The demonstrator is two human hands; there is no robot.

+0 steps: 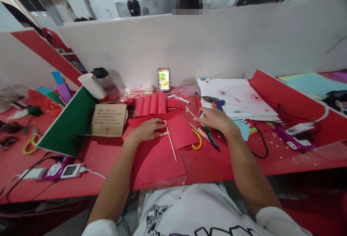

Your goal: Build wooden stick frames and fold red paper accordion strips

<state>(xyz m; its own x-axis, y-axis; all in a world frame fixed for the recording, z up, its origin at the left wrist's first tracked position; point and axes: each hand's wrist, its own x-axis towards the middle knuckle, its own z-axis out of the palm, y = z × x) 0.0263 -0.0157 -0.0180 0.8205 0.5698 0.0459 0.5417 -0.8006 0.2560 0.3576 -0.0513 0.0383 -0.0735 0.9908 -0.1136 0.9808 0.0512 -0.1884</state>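
My left hand [148, 129] lies over red paper [151, 156] with its fingers stretched out. Beside its fingertips a thin wooden stick [171, 144] slants across the paper, and a short stick end shows by the thumb. To the right, my right hand [217, 119] hovers low over the table, thumb and fingers curved but apart; I see nothing gripped between them. Thin sticks lie close under its fingertips. Below that hand are pliers with dark green handles [211, 138] and scissors with a yellow handle [200, 140]. Another red sheet [180, 129] lies between the hands.
Folded red paper [150, 104] lies behind my left hand, near a brown booklet [108, 120]. A phone [163, 80] leans against the white partition [173, 44]. A glue gun [214, 101] rests on white printed sheets [238, 97]. Green [67, 124] and red boards flank the workspace.
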